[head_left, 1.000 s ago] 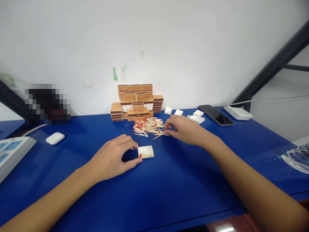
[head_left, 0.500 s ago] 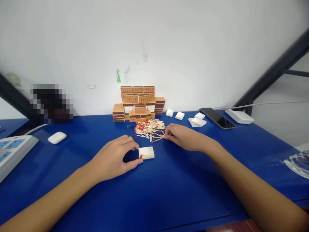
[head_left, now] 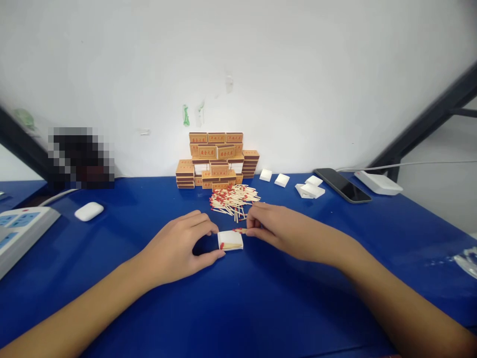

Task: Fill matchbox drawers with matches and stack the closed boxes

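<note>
My left hand [head_left: 182, 246] grips the left end of a small white matchbox tray [head_left: 230, 240] between thumb and fingers, on the blue table [head_left: 238, 303]. A few red-tipped matches lie inside the tray. My right hand [head_left: 278, 231] pinches a few matches [head_left: 239, 230] just above the tray's right edge, red tips pointing left. Behind both hands lies a loose pile of matches [head_left: 233, 198]. A stack of orange matchboxes [head_left: 216, 159] stands against the wall behind the pile.
Several white empty trays [head_left: 294, 183] lie at the back right, next to a black phone [head_left: 342, 185] and a white box with a cable [head_left: 378, 182]. A white earbud case [head_left: 88, 211] and a power strip [head_left: 18, 231] sit left. Clear plastic [head_left: 467, 258] lies at the right edge.
My right hand left the match pile and came down and left to the tray with matches pinched in it. My left hand stayed on the tray.
</note>
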The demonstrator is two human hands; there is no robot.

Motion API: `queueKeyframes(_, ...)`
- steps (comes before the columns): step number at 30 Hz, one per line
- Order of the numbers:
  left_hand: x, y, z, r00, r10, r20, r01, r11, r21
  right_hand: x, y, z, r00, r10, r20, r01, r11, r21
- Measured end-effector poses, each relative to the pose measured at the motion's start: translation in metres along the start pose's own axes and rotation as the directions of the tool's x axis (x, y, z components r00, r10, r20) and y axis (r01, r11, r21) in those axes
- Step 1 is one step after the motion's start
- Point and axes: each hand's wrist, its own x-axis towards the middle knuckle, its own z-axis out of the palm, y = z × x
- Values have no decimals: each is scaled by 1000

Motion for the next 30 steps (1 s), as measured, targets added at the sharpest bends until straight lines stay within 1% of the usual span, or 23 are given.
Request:
queueKeyframes(3, 1, 4, 0, 999, 39, -21, -39, 999, 18, -2, -13, 11, 999, -49, 7, 50, 992, -116)
queueKeyframes(6, 2, 6, 0, 996, 83, -37, -81, 995, 51, -4, -23, 16, 997, -79, -7, 76, 973, -219)
queueKeyframes(12, 2, 11, -3, 980, 183, -81, -172, 977, 123, -2, -32, 18, 992, -121, -29, 107, 950, -292)
queueKeyframes(17, 2, 12, -2, 979, 189, -81, -181, 979, 99, 0, -30, 19, 988, -145, -56, 131, 971, -198)
queueKeyframes(20, 2, 9, -1, 987, 149, -58, -146, 987, 64, 1, -28, 19, 990, -133, -51, 126, 984, -128)
queueKeyframes(23, 2, 6, 0, 994, 102, -38, -100, 994, 45, 2, -25, 19, 989, -128, -70, 123, 989, -77)
queueKeyframes(27, 1, 4, 0, 997, 67, -22, -67, 997, 31, 0, -19, 15, 990, -106, -98, 99, 993, -68)
queueKeyframes(30, 2, 3, 0, 999, 50, -14, -50, 999, 18, -2, -12, 11, 991, -101, -89, 96, 994, -57)
